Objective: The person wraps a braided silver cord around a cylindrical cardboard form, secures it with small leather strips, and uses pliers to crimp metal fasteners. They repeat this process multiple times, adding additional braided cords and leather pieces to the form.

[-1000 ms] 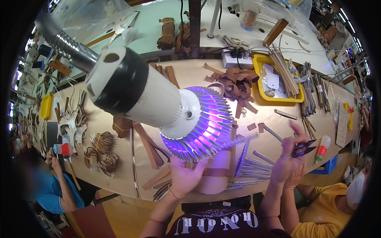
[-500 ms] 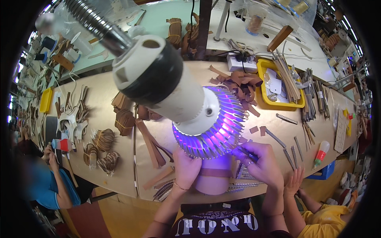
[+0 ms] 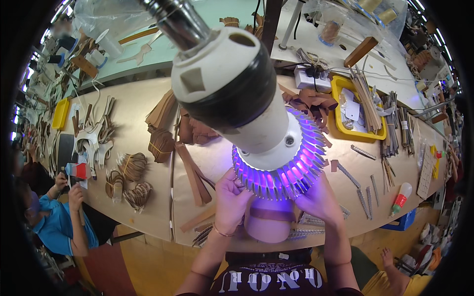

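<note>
A lamp with a finned metal head [image 3: 281, 170] glows purple and hangs over my work, hiding most of my fingertips. My left hand [image 3: 231, 202] is at the lamp's lower left rim with its fingers curled together; whatever they hold is hidden. At the lower right rim is my right hand [image 3: 318, 200], its fingers covered by the lamp. Between my hands a pale rounded block [image 3: 269, 231] stands at the table's near edge, lit purple, with a brown strip [image 3: 272, 214] lying across it.
Brown strips [image 3: 192, 172] and tied bundles [image 3: 132, 166] lie to the left. Grey braided pieces [image 3: 348, 175], a yellow tray [image 3: 358, 133] and a red-labelled bottle [image 3: 401, 198] are on the right. A co-worker in blue [image 3: 61, 224] sits left; another in yellow [image 3: 417, 285] is lower right.
The lamp appears further right and larger in view. My right hand has moved in under the rim, and the dark pen-like tool it held is out of sight. The right co-worker's hand has left the table.
</note>
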A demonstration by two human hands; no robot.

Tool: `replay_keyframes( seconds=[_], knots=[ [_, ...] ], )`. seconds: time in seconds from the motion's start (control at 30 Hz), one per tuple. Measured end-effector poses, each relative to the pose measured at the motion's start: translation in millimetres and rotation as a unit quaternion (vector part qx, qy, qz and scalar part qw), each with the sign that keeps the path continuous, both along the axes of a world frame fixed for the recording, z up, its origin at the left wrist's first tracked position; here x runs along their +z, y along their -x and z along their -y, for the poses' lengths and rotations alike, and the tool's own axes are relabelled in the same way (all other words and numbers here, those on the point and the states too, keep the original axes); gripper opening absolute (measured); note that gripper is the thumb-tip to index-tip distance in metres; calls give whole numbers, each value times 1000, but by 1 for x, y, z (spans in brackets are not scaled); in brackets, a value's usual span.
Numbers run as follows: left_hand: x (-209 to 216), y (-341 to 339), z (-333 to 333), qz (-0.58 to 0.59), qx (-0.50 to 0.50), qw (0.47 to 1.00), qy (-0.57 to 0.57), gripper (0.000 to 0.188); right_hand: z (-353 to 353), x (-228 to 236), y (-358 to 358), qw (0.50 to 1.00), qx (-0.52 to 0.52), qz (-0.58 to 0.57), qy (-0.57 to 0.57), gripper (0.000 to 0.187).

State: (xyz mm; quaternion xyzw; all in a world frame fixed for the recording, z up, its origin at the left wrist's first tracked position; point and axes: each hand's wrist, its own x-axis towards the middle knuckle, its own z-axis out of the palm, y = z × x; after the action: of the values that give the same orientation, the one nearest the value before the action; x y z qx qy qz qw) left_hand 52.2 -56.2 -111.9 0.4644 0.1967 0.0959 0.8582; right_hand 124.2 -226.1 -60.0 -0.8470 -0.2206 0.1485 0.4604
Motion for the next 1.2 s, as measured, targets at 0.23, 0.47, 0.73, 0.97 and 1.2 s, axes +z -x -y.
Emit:
replay_keyframes(
  seconds=[0.23,0.47,0.73,0.97,1.2],
  knots=[
    [10,4,-1,27,-18,997,-72,48,-1,-3,3,999,-9,32,41,20],
    [11,7,1,38,-3,992,-120,46,-2,-3,0,1000,-3,12,-2,20],
    [9,8,1,45,2,991,-130,49,-3,0,0,1000,3,18,14,22],
    [8,10,0,24,3,989,-145,50,-4,2,0,1000,-2,11,11,22],
    [4,12,0,21,35,998,-43,55,-6,4,0,999,4,48,22,21]
  ],
)
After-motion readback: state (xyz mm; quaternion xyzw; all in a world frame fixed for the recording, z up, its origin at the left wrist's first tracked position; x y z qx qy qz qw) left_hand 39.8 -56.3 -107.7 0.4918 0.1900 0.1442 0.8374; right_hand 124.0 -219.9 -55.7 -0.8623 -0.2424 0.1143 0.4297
